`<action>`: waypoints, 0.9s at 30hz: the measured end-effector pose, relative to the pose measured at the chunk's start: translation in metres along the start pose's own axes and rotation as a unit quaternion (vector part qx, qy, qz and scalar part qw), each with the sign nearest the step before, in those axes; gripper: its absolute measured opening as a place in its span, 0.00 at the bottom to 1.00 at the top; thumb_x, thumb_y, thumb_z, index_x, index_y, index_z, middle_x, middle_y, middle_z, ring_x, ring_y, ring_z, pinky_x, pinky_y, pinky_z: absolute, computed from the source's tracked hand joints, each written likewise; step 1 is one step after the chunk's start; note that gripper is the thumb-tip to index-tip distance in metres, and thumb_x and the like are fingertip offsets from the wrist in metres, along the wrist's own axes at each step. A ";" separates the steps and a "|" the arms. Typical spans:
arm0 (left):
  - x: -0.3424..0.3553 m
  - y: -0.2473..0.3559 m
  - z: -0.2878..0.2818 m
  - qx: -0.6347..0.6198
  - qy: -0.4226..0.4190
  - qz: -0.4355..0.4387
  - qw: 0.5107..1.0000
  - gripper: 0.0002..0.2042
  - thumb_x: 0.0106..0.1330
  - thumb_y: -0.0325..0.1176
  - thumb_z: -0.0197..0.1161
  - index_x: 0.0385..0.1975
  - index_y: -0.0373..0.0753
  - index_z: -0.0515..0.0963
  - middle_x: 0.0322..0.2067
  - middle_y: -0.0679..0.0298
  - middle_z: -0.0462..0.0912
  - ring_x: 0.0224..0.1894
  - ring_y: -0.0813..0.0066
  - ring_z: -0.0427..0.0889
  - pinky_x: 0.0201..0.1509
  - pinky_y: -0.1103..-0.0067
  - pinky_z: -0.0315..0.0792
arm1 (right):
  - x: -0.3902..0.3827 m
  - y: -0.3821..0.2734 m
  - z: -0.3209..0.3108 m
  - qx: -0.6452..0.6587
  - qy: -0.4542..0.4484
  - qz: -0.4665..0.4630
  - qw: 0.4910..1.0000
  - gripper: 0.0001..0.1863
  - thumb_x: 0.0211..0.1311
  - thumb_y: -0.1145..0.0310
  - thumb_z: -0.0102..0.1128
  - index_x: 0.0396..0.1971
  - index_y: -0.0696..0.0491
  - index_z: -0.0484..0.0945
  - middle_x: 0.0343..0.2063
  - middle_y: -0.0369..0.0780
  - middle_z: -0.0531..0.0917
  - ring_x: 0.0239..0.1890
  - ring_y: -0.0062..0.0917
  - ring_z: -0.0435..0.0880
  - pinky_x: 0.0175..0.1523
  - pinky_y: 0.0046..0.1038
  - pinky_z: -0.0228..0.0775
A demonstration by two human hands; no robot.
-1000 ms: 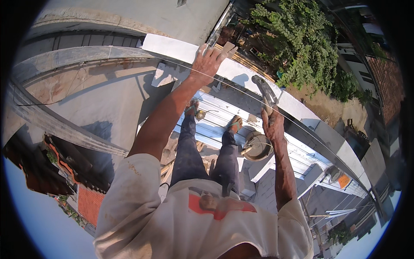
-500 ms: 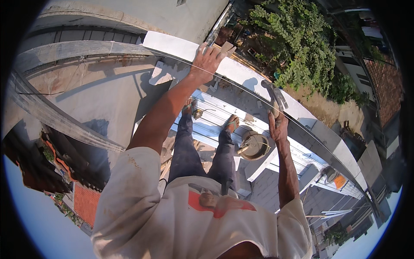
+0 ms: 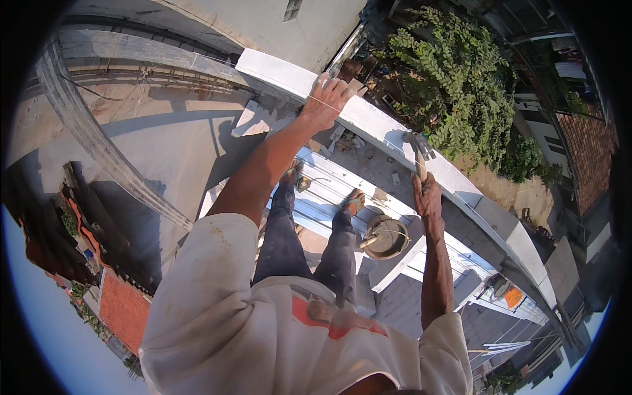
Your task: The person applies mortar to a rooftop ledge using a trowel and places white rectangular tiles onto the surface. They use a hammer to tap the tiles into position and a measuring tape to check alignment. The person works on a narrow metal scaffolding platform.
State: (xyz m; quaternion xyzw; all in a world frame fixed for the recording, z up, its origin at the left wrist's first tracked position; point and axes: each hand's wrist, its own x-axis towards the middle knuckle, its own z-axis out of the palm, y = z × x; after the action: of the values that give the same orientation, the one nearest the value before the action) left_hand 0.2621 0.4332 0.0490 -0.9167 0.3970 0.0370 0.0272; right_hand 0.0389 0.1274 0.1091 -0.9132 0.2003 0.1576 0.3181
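My left hand [image 3: 327, 101] is curled over the top of a white block wall [image 3: 375, 122], its fingers against a small piece of wood [image 3: 355, 87]. A taut string runs along the wall and passes by this hand. My right hand [image 3: 427, 194] grips the wooden handle of a hammer [image 3: 420, 157]. The hammer's dark metal head is at the wall's top edge, to the right of my left hand; whether it touches the blocks I cannot tell.
I stand on corrugated metal sheets [image 3: 322, 191]. A bucket of grey mortar [image 3: 385, 238], with a tool's handle at its rim, sits by my right foot. Rubble lies along the wall's foot. A leafy tree [image 3: 454, 92] grows beyond the wall, and curved concrete beams [image 3: 105, 138] span the left.
The hammer has swung from a tilted position to more upright, its head now farther left relative to the handle. My left hand remains at the piece of wood. The whole view has shifted slightly.
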 end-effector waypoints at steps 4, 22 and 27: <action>0.007 -0.009 -0.002 0.003 0.002 0.000 1.000 0.41 0.51 0.25 0.70 0.70 0.47 0.65 0.57 0.62 0.71 0.67 0.61 0.67 0.80 0.53 0.47 | -0.059 -0.042 -0.017 0.175 -0.033 0.106 0.978 0.27 0.74 0.47 0.60 0.43 0.62 0.79 0.24 0.44 0.81 0.25 0.28 0.81 0.33 0.39 0.72; -0.286 0.097 0.118 -0.299 -0.363 -0.267 0.842 0.43 0.52 0.42 0.81 0.65 0.25 0.68 0.59 0.41 0.74 0.62 0.40 0.75 0.65 0.60 0.74 | -0.262 0.133 -0.259 -0.121 0.323 0.074 0.936 0.26 0.63 0.50 0.71 0.54 0.51 0.81 0.43 0.43 0.89 0.43 0.42 0.89 0.48 0.40 0.81; -0.342 0.098 0.100 -0.474 -0.262 -0.383 0.748 0.28 0.60 0.38 0.74 0.53 0.21 0.77 0.49 0.46 0.84 0.52 0.60 0.84 0.57 0.69 0.76 | -0.184 0.196 -0.311 -0.217 0.212 0.026 0.953 0.27 0.63 0.48 0.71 0.55 0.50 0.80 0.47 0.45 0.88 0.47 0.41 0.88 0.51 0.40 0.81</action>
State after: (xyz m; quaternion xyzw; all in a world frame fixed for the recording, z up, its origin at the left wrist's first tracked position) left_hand -0.0476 0.6224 -0.0220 -0.8409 -0.0791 0.4461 -0.2961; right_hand -0.1626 -0.1651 0.3166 -0.9671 0.2475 0.0084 0.0584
